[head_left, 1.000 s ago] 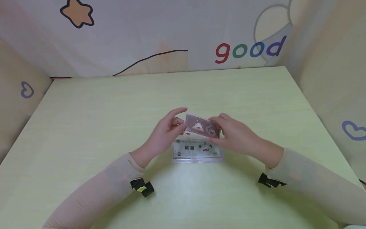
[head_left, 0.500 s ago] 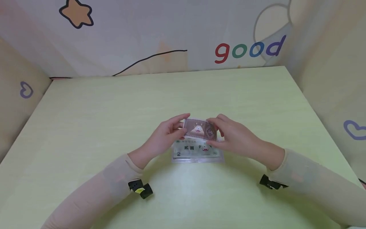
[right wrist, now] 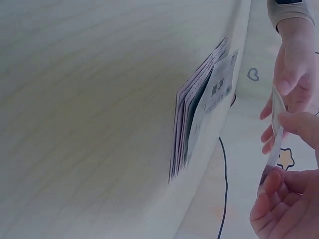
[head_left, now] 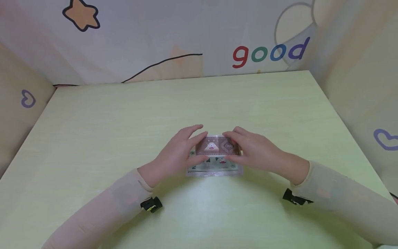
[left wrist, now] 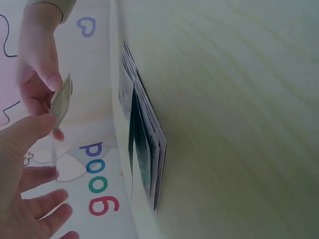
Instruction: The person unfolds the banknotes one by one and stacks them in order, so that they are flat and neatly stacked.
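A brown play banknote [head_left: 217, 145] with a cartoon face is held level between both hands, over a layered stack [head_left: 214, 168]. My left hand [head_left: 172, 150] holds the left end, thumb at the near edge and index finger at the far edge; its other fingers spread apart in the left wrist view. At the right end, my right hand [head_left: 262, 148] grips the note between thumb and curled fingers. A green note with a "2" and a face tops the stack, partly covered by the brown one; clear plastic shows along the near edge. From the side, the stack's layers [right wrist: 197, 114] fan slightly apart.
The pale green table [head_left: 124, 124] spreads around the stack. A printed curtain [head_left: 149, 38] with a star and the word "good" stands along the back, and more cloth hangs at both sides. Black wrist cameras [head_left: 151, 204] sit on both sleeves.
The brown note has come down toward the near side and turned from tilted to straight, covering more of the green note. The left index finger has moved onto its far edge.
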Demonstrator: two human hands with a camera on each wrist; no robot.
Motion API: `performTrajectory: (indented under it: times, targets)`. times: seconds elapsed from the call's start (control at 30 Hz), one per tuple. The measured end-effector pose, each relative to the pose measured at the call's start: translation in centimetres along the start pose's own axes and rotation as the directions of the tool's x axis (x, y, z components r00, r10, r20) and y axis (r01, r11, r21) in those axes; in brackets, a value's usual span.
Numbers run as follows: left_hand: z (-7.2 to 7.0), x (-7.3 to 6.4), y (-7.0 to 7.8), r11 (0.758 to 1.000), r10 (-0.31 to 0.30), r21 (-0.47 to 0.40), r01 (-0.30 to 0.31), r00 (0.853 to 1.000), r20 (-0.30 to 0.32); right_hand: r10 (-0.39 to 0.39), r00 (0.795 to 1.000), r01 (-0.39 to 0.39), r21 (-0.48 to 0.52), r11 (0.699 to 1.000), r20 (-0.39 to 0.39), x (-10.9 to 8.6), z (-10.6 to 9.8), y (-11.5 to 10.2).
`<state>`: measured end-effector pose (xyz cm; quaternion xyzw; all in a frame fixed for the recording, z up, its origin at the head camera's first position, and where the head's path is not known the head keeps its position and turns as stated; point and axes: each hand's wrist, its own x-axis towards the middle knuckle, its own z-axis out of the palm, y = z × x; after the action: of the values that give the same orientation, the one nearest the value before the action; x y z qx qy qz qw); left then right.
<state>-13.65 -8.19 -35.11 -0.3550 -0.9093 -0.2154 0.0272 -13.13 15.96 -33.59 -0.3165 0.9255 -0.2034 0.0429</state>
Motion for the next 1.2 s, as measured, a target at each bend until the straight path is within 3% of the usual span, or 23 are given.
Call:
performTrajectory:
  times: [0.23, 0.57, 0.67, 0.8, 0.97, 1.2]
  targets:
    - [-0.1, -0.3, -0.5, 0.992, 0.061, 0.110, -0.063, 0.998, 0.025, -0.007, 0.998, 0.009, -0.033, 0.999, 0.057, 0.2, 0.5, -0.2]
    - [0.3, -0.4, -0.8, 0.980, 0.048, 0.185, -0.069, 0.993, 0.112, -0.118, 0.992, 0.121, -0.089, 0.989, 0.041, 0.0, 0.8, 0.3]
    - [0.5, -0.4, -0.7, 0.980, 0.035, 0.191, -0.065, 0.987, 0.156, -0.213, 0.974, 0.221, -0.131, 0.966, 0.074, -0.4, 1.0, 0.5]
    - [0.9, -0.3, -0.5, 0.976, 0.013, 0.209, -0.058, 0.978, 0.208, -0.323, 0.935, 0.345, -0.166, 0.924, 0.146, -0.9, 1.4, 1.0]
    - [1.3, -0.4, -0.3, 0.967, -0.014, 0.250, -0.054, 0.965, 0.261, -0.292, 0.918, 0.343, -0.170, 0.924, 0.268, -1.5, 1.8, 1.0]
    - [1.6, -0.5, -0.3, 0.959, -0.030, 0.280, -0.048, 0.963, 0.269, -0.258, 0.919, 0.312, -0.149, 0.938, 0.298, -2.0, 1.9, 0.9]
